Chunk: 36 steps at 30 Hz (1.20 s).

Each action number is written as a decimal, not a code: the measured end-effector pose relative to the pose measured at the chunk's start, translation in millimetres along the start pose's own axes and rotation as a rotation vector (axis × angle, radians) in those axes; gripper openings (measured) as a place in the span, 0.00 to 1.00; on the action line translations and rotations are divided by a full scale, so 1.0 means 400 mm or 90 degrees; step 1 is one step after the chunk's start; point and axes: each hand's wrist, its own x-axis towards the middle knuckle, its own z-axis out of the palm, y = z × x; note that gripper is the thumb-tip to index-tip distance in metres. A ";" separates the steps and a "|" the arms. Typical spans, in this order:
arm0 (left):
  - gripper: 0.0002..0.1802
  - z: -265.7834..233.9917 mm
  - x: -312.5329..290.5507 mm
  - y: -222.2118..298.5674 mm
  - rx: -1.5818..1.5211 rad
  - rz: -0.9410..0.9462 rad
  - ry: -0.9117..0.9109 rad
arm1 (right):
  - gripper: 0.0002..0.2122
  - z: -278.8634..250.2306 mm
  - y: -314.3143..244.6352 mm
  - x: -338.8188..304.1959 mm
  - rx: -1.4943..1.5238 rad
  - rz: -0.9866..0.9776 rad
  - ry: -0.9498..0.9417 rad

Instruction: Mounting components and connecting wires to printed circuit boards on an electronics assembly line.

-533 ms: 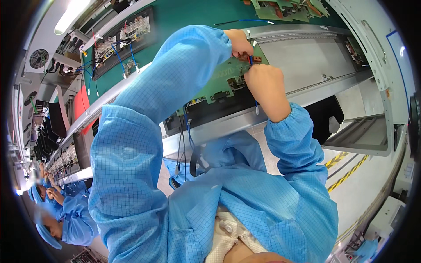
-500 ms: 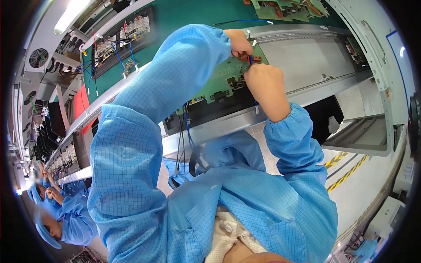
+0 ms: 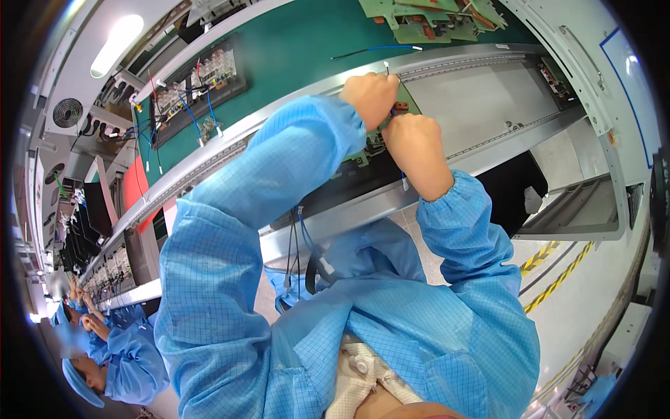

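Observation:
My left hand [image 3: 371, 99], closed in a fist, is over the green circuit board [image 3: 410, 100]. Just below and to its right, my right hand [image 3: 417, 146] is closed too, with the knuckles up. A thin blue and black cable [image 3: 394, 109] runs between them, mostly covered by my fingers. One white connector [image 3: 387, 65] pokes out beyond the left fist, another [image 3: 405, 184] hangs under the right hand. The board lies on a black plate [image 3: 333, 193] across metal rails. My left forearm hides much of the board.
Another blue cable [image 3: 377, 49] lies on the green mat [image 3: 293, 52]. Several green boards [image 3: 440, 21] are stacked at the back. A black tray with wired components [image 3: 199, 84] is at left. Dark wires [image 3: 296, 237] dangle near my lap. Co-workers in blue [image 3: 125, 356] sit far left.
My left hand has turned into a tighter fist and come slightly nearer, covering more of the board and cable. The right hand stays close beside it. The whole view has shifted a little.

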 end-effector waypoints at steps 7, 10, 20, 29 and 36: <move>0.07 0.007 0.020 0.004 -0.092 0.165 0.082 | 0.11 -0.016 0.032 -0.012 -0.001 -0.024 0.058; 0.10 -0.008 0.038 -0.010 -0.162 0.157 0.033 | 0.11 -0.033 0.030 -0.010 0.100 0.007 0.060; 0.10 -0.041 0.037 -0.034 -0.122 0.237 -0.025 | 0.14 -0.008 0.292 0.083 0.818 0.084 -0.149; 0.09 -0.180 -0.078 0.025 -0.120 0.223 -0.102 | 0.15 0.177 0.303 0.310 0.820 0.119 -0.226; 0.11 -0.111 -0.075 0.056 -0.052 0.145 -0.206 | 0.20 0.177 0.279 0.334 0.821 0.096 -0.165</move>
